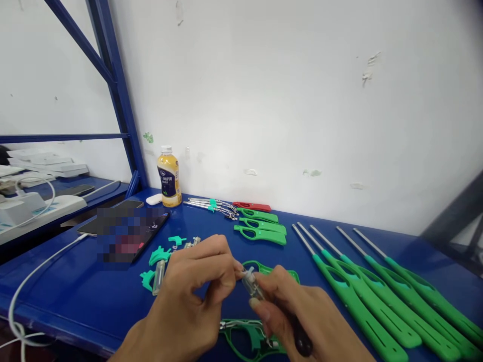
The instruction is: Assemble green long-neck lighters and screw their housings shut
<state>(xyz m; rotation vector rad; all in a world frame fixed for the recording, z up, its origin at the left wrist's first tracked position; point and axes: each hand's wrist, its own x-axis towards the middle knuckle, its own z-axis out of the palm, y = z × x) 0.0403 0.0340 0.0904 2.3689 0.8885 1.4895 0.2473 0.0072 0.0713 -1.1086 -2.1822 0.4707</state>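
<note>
In the head view, my right hand [290, 306] pinches a small clear lighter fuel tank [252, 284] between thumb and index finger. A dark rounded tool handle [302, 342] is tucked in the same palm; the tool's other end is hidden. My left hand [199, 286] is closed in a pinch at the tank's top end, and whatever small part its fingertips grip is hidden. Below the hands lies an opened green lighter shell [252, 339] with wires and a trigger in it. Behind them, another green shell half [292, 275] is partly covered.
Left of my hands are green triggers [159, 255] and clear tanks [159, 277]. Metal lighter rods [211, 203] and green handle shells [264, 236] lie at the back. Several long green lighters [354, 301] line the right. A bottle [169, 178] and phones [141, 241] stand left.
</note>
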